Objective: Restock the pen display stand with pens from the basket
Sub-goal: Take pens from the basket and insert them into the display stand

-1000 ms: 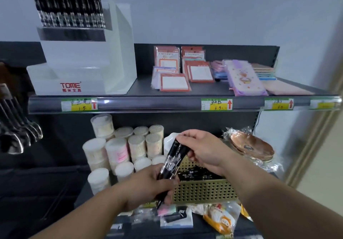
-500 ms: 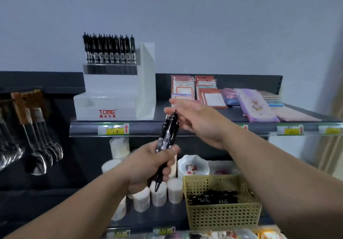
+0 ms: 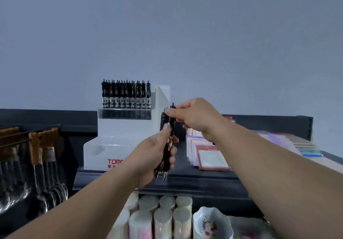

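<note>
A few black pens [image 3: 171, 122] stand nearly upright, tips down, gripped in the left hand [image 3: 154, 155], the right hand [image 3: 194, 116] pinching one at its top. Behind them the white stepped display stand [image 3: 118, 140], red-lettered, carries a row of upright black pens [image 3: 126, 94] on its top tier.

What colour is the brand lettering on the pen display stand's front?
Red lettering on the white pen display stand; only the head view shows it.

Red "TOM", partly hidden, on white pen display stand [image 3: 100, 153] front
</note>
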